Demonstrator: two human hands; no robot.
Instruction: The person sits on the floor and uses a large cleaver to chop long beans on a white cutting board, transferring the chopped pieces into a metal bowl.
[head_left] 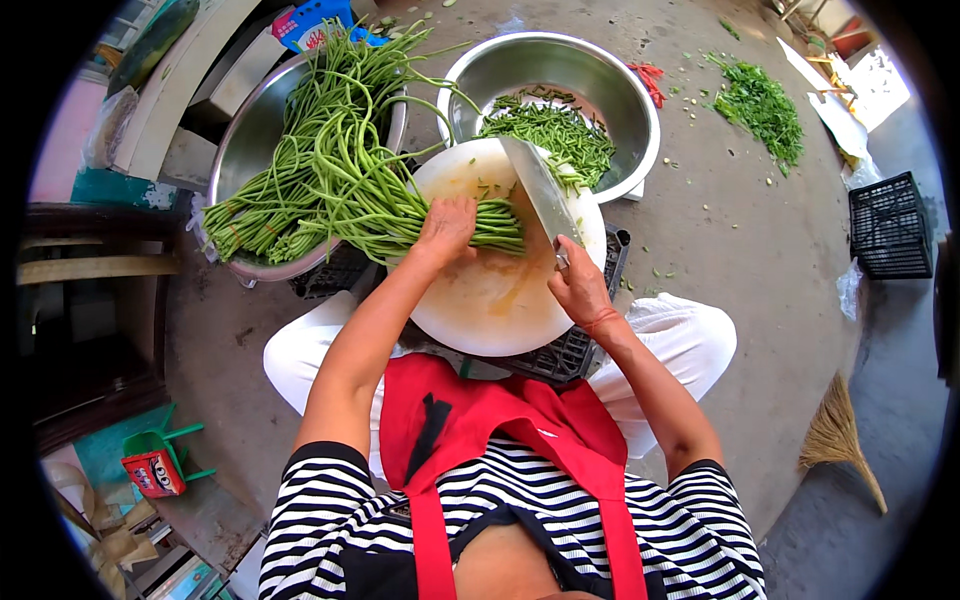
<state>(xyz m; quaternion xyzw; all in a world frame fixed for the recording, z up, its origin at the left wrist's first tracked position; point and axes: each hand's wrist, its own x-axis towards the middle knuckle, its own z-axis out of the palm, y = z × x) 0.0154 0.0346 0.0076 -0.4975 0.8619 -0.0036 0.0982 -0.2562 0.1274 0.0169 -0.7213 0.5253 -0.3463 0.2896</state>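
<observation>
My left hand (450, 228) is closed over a bundle of long green beans (365, 195), pressing it onto a round white chopping board (495, 315). The cut ends of the bundle point right, toward the blade. In my right hand (583, 287) is the handle of a broad cleaver (541, 190), its blade tilted across the board's right side. Most of the bean length trails left over a metal basin (243, 150). Beyond the board, a second steel basin (640, 125) holds chopped bean pieces (560, 138).
A black crate (560, 360) supports the board in front of my knees. Leafy greens (760, 105) lie on the floor at the far right. Further right are another black crate (890, 227) and a straw broom (838, 430). A green stool (165, 445) stands at the lower left.
</observation>
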